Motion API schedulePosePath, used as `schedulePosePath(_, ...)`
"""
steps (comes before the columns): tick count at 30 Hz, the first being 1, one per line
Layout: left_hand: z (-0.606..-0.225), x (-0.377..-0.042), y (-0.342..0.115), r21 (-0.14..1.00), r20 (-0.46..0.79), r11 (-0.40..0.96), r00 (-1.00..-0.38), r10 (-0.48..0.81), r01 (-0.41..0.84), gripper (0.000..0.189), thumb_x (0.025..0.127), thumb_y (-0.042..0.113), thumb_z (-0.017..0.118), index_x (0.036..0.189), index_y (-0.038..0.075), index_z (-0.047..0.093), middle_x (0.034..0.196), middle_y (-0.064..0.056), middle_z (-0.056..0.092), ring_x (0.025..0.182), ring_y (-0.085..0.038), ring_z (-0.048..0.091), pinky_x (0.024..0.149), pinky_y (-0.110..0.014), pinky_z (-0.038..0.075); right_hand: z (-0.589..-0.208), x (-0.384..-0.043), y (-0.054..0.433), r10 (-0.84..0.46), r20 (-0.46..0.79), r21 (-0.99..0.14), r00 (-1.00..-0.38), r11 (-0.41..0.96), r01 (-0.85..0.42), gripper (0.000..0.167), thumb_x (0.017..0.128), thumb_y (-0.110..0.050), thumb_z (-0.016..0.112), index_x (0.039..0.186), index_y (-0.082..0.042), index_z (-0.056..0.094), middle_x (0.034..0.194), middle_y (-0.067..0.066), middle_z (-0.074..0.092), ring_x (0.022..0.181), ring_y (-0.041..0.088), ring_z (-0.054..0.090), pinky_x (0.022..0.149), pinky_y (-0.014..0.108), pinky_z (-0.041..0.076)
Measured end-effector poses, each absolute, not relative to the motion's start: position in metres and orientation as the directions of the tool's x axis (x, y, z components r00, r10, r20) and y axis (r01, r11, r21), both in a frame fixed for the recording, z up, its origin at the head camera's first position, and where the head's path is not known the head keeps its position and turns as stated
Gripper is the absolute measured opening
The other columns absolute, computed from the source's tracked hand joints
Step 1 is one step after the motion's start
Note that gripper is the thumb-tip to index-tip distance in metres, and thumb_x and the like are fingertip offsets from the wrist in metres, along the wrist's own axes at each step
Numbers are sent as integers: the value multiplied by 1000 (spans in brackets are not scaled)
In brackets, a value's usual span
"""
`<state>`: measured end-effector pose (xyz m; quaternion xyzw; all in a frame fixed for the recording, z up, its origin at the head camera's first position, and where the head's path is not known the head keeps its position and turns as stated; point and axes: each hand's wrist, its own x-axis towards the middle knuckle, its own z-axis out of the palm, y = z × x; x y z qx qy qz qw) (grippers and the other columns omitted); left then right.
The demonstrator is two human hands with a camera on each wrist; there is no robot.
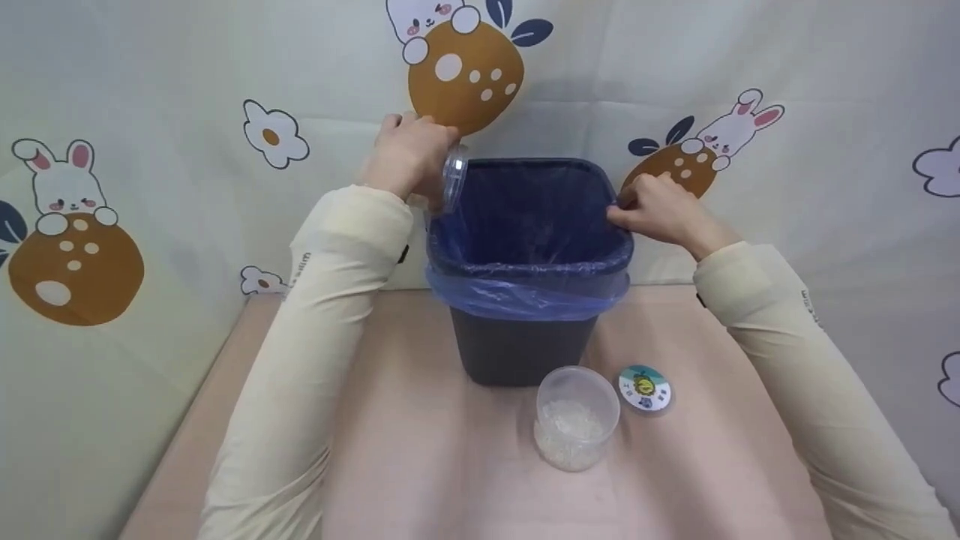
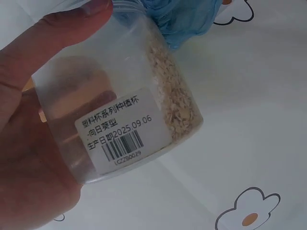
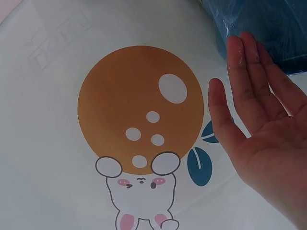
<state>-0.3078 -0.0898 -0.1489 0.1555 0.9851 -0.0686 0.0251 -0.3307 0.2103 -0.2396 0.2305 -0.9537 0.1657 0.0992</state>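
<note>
My left hand (image 1: 405,157) grips a clear plastic cup (image 1: 454,176), tipped on its side at the left rim of a dark trash bin (image 1: 525,349). In the left wrist view, pale flakes (image 2: 172,96) lie along one side of that cup, and a printed barcode label (image 2: 117,129) is stuck on it. The bin is lined with a blue plastic bag (image 1: 525,292) folded over its rim. At the right rim is my right hand (image 1: 667,214); in the right wrist view its fingers (image 3: 247,81) are straight beside the bag, holding nothing.
In front of the bin, a translucent cup (image 1: 576,420) holds white grain-like bits. To its right lies a round lid (image 1: 645,388) with a printed picture. A pale pink cloth (image 1: 420,450) covers the table, and a cream curtain (image 1: 337,67) with rabbit prints hangs behind.
</note>
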Motion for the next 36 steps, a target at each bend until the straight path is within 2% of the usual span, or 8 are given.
schedulePosePath(9,-151,-306,-89,-155,-55,940,-953,299,304,77,69,19,84,135,6,48,130,-20,49,121,-40,38,105,-53,23,-237,-329,210,-404,243,-270,-882,845,-462,26,87,-22,58,78,-1,71,64,4,59,54,20,49,50,32,37)
schedulePosePath(17,-153,-304,-87,-182,-53,943,-960,276,281,78,69,20,84,136,6,47,132,-21,47,122,-40,37,106,-52,22,-236,-329,208,-407,235,-259,-882,849,-461,27,87,-22,57,78,-1,70,67,5,61,56,21,51,51,33,39)
schedulePosePath(26,-154,-305,-88,-182,-49,943,-961,273,278,81,69,22,84,138,7,45,132,-21,46,122,-40,37,104,-51,24,-236,-327,206,-401,233,-261,-886,852,-454,25,86,-20,56,69,-4,66,61,2,52,53,19,47,49,31,35)
schedulePosePath(36,-154,-304,-86,-204,-47,936,-958,283,287,80,69,21,83,137,7,45,132,-21,46,123,-40,36,106,-51,22,-236,-327,206,-396,219,-269,-892,854,-445,25,87,-20,57,74,-2,69,65,4,57,54,19,49,49,31,37)
